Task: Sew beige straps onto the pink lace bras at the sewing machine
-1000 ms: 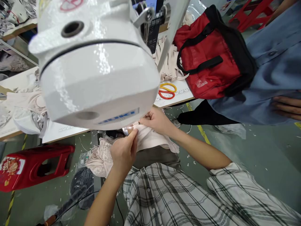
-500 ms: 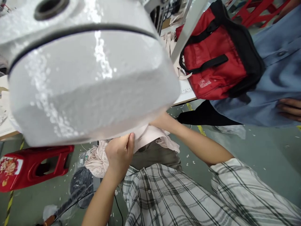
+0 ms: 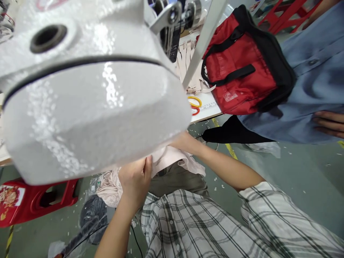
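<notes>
Right under the lower edge of the white machine (image 3: 99,118), the pale pink cloth (image 3: 170,157) lies above the wearer's lap, its upper part hidden. The left hand (image 3: 135,175) has its thumb pressed down, clamped on the cloth's near side; the right hand (image 3: 184,141) reaches under the machine, and I cannot tell how its fingers stand. Only a narrow gap separates machine and lap, while more room opens over the floor (image 3: 268,172) beyond the right forearm. Pink lace (image 3: 109,188) bunches beside the left hand. Farther out, a printed ruler (image 3: 209,105) runs near the table (image 3: 205,115) edge, beside yellow and red scissors (image 3: 198,102); its figures are too small to read, as is the pale print on the red bag (image 3: 242,68). The red stool (image 3: 37,202) bears a floral label. A person in blue (image 3: 317,82) stands by the bag.
</notes>
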Demonstrator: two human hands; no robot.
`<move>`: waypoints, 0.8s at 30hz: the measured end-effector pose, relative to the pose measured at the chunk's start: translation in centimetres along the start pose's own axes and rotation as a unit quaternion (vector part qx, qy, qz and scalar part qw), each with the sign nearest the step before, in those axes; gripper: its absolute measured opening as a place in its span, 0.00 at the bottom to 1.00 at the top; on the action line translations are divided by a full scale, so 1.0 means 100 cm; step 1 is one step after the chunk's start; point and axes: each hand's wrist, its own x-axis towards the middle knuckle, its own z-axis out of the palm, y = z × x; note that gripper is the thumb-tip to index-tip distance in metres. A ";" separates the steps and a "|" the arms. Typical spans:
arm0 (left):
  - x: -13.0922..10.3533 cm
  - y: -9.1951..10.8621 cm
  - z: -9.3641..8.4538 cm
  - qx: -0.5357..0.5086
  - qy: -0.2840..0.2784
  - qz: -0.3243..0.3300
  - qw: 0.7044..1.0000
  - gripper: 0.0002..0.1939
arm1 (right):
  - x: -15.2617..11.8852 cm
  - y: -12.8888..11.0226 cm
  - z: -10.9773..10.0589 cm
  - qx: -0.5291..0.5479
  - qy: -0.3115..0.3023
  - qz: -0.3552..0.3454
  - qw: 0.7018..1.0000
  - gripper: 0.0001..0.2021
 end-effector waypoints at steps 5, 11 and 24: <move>0.000 -0.001 -0.001 0.003 -0.001 0.009 1.000 0.16 | -0.004 -0.008 -0.001 0.008 0.013 0.014 1.000 0.02; 0.000 -0.001 0.000 0.006 0.004 0.015 1.000 0.16 | -0.002 -0.004 -0.001 0.004 0.004 0.014 1.000 0.02; -0.005 -0.001 -0.001 -0.018 0.032 0.011 0.999 0.12 | 0.000 0.018 0.010 -0.010 0.027 -0.025 0.999 0.08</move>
